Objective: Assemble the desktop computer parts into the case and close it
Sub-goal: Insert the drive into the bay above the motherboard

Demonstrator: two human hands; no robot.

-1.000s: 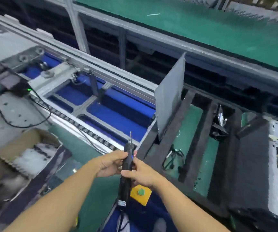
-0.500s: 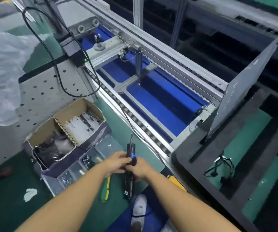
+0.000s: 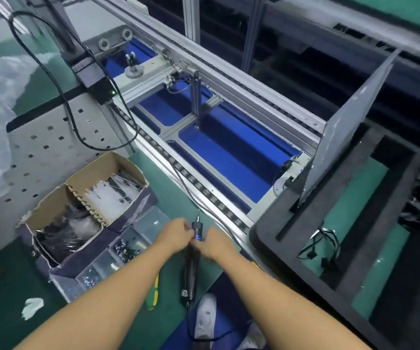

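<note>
Both of my hands hold a black electric screwdriver [image 3: 191, 271] upright over the green bench mat, its bit pointing away from me and a blue light glowing near its top. My left hand [image 3: 176, 234] pinches the collar near the tip. My right hand [image 3: 212, 242] grips the body just below the light. A grey case side panel [image 3: 348, 137] stands on edge in a slot of the black foam pallet [image 3: 292, 223] at the right. Loose black cables [image 3: 322, 246] lie in a pallet recess. The computer case itself is out of view.
A torn cardboard box [image 3: 82, 208] of bagged parts and clear trays of screws [image 3: 125, 246] sit left of my hands. A green-handled tool [image 3: 154, 291] lies on the mat. The conveyor frame [image 3: 204, 152] with blue panels runs diagonally behind. A perforated white panel [image 3: 42, 147] stands at the left.
My view has swung left and down, bringing the parts box and screw trays into sight and the case out of it. Both hands keep hold of the screwdriver.
</note>
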